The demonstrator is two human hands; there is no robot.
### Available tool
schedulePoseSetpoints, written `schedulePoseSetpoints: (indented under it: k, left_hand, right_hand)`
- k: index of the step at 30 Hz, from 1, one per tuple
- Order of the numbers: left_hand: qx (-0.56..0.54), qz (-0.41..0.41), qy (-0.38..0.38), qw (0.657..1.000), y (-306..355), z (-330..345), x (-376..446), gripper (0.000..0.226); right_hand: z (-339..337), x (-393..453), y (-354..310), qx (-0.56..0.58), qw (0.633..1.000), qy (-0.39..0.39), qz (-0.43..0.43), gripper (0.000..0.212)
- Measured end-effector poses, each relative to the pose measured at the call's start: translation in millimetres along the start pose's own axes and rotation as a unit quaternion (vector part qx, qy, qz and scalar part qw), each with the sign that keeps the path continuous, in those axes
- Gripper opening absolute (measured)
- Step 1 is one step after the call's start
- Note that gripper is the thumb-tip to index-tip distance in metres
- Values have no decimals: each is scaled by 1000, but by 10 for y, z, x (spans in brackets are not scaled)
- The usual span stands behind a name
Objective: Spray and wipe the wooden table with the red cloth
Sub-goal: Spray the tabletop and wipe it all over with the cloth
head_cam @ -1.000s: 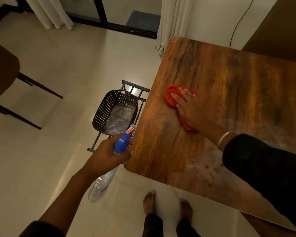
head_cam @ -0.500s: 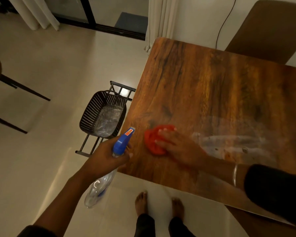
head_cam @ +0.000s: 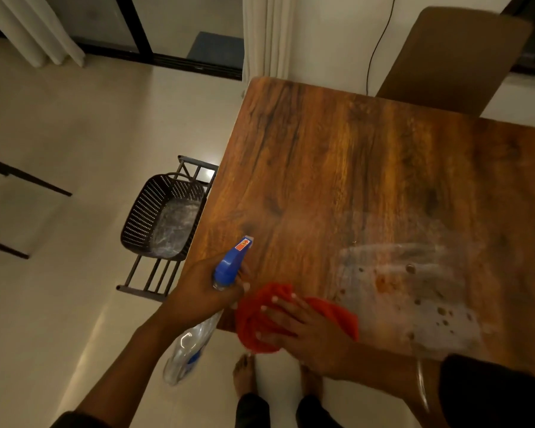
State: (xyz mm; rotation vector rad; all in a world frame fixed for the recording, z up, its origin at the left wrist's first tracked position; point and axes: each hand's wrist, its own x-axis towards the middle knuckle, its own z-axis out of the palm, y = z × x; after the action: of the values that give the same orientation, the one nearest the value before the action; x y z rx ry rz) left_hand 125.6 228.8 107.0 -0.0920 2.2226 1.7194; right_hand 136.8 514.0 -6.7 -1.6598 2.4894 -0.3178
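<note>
The wooden table (head_cam: 368, 168) fills the right half of the head view, with a wet, foamy streak across its near right part. My right hand (head_cam: 303, 332) lies flat on the red cloth (head_cam: 337, 313), pressing it onto the table's near left corner. My left hand (head_cam: 198, 291) grips a clear spray bottle with a blue trigger head (head_cam: 229, 264). The nozzle points over the table just left of the cloth, and the bottle body hangs below the table edge.
A dark perforated basket (head_cam: 155, 217) sits on a black metal rack (head_cam: 155, 279) against the table's left edge. A brown chair back (head_cam: 451, 57) stands at the far side. My bare feet (head_cam: 244, 375) are on the pale tiled floor below.
My right hand has dragged the red cloth from the table's middle left back to the near left corner. The spray bottle has shifted right, over the table edge beside the cloth.
</note>
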Motion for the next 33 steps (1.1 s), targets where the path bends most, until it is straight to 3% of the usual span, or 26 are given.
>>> schedulePoseSetpoints:
  k: [2,5,8,10,12,15,20,22,24,26,28,31,33]
  left_hand:
    - [7,4,0,1000,69,29,74,17]
    - [14,-1,-8,1000,136,98,155,17]
    - [8,-12,-9,1000,178,200,175,14]
    - [16,-16,-20,1000,206,274,188,10]
    - [15,-11,-39,999,246,315,208,14]
    - [14,-4,-44,999,379,345,272,20]
    - [32,13,-26,999,588,342,435,19]
    - [35,11,-19,999,638,333,483,18]
    - [33,11,-21,999,649,323,512,18]
    - [35,8,-24,999,627,325,521,19]
    - [43,-2,-25,999,591,341,508,21]
    - [59,-8,-40,997,577,411,484,21]
    - [53,-8,-63,997,614,452,475,20]
  right_hand:
    - [-58,-125,105,14,999,-38,-6,63]
    - [-398,125,792,44,986,24,160,56]
    - [-832,415,1800,34,936,69,342,52]
    - [-1012,478,2282,24,908,93,408,52]
    - [-997,506,2331,19,899,112,423,52]
    - [-739,364,1698,25,935,113,336,53]
    - [62,-450,235,-27,998,35,54,71]
    - [124,-608,114,-30,999,-29,-18,75]
    - [-61,-525,383,-4,998,-52,-16,73]
    - [-327,-315,837,3,998,-20,54,71]
    - [-598,-86,1404,12,982,41,184,62]
    - [-926,157,2047,20,926,50,374,54]
    - [-948,264,2032,36,894,65,441,53]
